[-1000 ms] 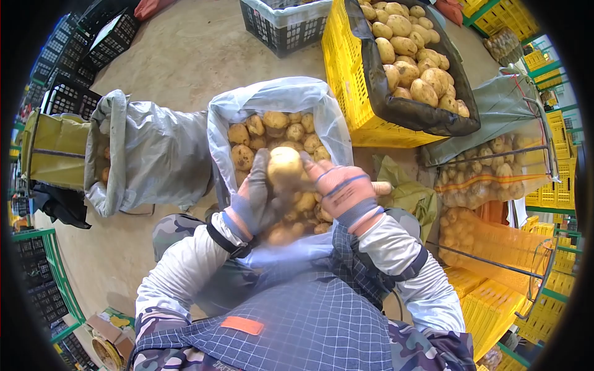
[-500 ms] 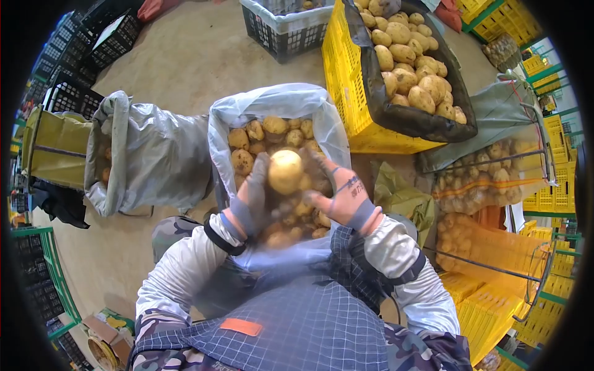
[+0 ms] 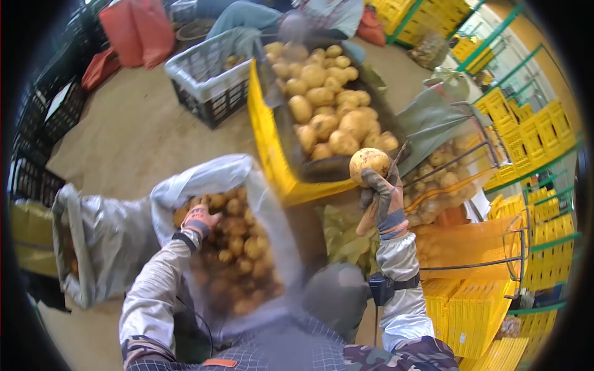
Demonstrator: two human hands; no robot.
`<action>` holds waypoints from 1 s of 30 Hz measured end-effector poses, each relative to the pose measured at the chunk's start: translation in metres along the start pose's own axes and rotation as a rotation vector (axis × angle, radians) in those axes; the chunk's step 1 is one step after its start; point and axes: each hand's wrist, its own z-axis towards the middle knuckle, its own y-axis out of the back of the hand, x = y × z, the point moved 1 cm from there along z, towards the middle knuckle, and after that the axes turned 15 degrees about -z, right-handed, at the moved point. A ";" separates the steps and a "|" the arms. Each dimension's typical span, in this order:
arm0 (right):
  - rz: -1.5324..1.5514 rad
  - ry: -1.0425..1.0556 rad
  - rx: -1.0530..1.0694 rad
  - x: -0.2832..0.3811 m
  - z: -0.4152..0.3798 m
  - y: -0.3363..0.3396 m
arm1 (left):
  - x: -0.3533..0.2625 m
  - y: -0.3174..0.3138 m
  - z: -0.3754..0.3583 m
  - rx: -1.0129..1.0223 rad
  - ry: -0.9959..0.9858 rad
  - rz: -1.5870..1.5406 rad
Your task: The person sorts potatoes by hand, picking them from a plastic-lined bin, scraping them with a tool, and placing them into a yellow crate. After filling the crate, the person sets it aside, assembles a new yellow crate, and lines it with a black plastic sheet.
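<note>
A large pale potato [image 3: 369,164] is gripped in my gloved right hand [image 3: 385,196], fingers curled round its lower side. That hand is raised beside the near right corner of a yellow crate [image 3: 267,145] heaped with big potatoes. My gloved left hand [image 3: 201,219] reaches down among smaller, browner potatoes [image 3: 238,241] in a crate with a pale plastic liner [image 3: 210,166]. Its thumb sticks out to the right, while the other fingers are largely hidden against the potatoes. The lined crate stands between my legs.
A grey sack [image 3: 117,238] stands open at left. Behind are a lined black crate [image 3: 207,93] and a person's blue-clad leg [image 3: 244,23]. On the right are a mesh sack of potatoes [image 3: 442,176], an orange mesh bag [image 3: 473,244] and stacked yellow crates [image 3: 476,315].
My hands have moved apart: the right has carried a potato toward the yellow crate, the left has gone into the lined crate. The view has swung right, and a person shows behind.
</note>
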 end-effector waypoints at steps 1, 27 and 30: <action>-0.027 0.003 -0.012 0.011 0.011 0.009 | -0.008 -0.001 0.011 -0.039 -0.006 0.005; -0.797 0.579 0.489 0.018 0.029 -0.100 | -0.034 0.078 -0.099 0.588 -0.098 -1.359; -0.832 0.551 0.756 0.033 -0.044 -0.132 | -0.053 0.096 -0.161 0.606 -0.074 -1.580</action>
